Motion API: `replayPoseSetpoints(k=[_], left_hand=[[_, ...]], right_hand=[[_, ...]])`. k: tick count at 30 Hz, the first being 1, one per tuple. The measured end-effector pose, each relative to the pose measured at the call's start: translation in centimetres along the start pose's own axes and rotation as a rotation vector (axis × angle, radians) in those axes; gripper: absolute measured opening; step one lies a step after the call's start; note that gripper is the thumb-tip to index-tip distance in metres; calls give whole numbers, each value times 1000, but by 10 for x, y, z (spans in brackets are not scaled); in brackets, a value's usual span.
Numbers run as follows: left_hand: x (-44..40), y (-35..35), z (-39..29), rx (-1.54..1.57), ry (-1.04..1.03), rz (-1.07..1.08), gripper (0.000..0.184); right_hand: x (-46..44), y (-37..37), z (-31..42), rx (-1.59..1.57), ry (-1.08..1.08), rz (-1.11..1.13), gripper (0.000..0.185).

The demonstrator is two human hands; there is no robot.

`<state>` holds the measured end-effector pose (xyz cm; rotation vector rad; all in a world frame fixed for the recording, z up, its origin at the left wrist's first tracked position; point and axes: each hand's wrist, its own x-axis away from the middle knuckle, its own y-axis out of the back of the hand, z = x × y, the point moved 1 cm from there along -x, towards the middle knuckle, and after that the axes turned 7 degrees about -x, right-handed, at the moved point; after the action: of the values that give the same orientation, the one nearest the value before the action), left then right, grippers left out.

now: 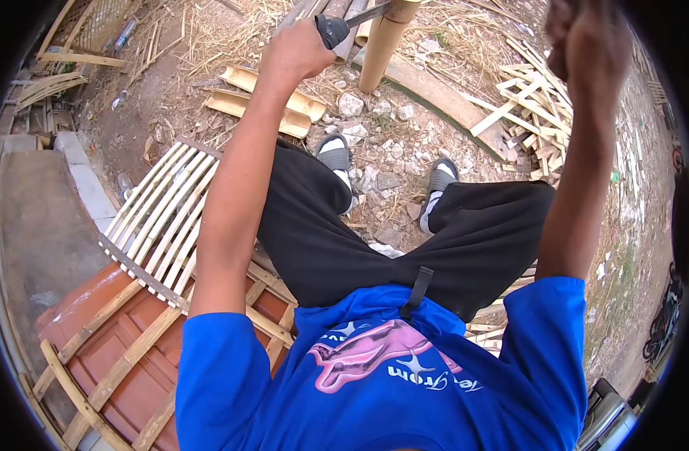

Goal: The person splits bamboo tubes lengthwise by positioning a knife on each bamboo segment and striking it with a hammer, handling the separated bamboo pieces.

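Blue shirt (382,391) right up close, and below it black trousers (314,225), knees spread wide so the ground between the feet is open to the work. Over on the left side, a red door (134,338) lies under crossed strips, with a slatted rack (168,210) resting over its far edge. Beyond the knees a long board (435,98) runs slantwise, and slats (536,113) are heaped loosely against its near end, pointing every which way. Split bamboo (243,77) lies past the left knee, hollows up.

Front and centre, the pole (382,45)! It stands on end just beyond the feet, its foot down by the stones (350,104), seemingly so the ground can back it up. Both arms are reaching forward. Left hand (299,51) is closed tight round the black grip of a knife (368,13), likely to keep the blade steady against the bamboo. Right hand (589,41) is up high on the other side, well apart from the pole; the fingers look curled, but they're blurred and cut off by the edge, so I can't tell whether they hold anything.

Now the lines: the pole's long axis runs up and down, leaning slightly, top end out of sight. The knife lies crosswise to it, grip at the left, blade pointing right and away, meeting the pole near the top of the view. Whether it bites in, I can't tell.
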<state>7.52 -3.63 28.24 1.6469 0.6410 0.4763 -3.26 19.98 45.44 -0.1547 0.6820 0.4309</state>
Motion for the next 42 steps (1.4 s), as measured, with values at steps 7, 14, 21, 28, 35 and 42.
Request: replayPoseSetpoints(k=[7,14,21,28,35,42], left_hand=[[6,-23,7,57,45,17,35],[-1,-15,-19,4,29,40,37],[-1,-15,-4,5,38,56,38],[10,-16,-27,29,67,74,35],[6,-18,-19,70,62,66,34],[12,-34,-23,145,69,116,35]], right_hand=[[113,24,-183,613,-218,504,42],[29,30,-107,458,-196,300,54],[28,29,-119,430,270,63,41],[83,29,-164,602,-387,553,48],[-22,37,-59,41,-22,62,50],[121,35,-215,705,-349,509,37]])
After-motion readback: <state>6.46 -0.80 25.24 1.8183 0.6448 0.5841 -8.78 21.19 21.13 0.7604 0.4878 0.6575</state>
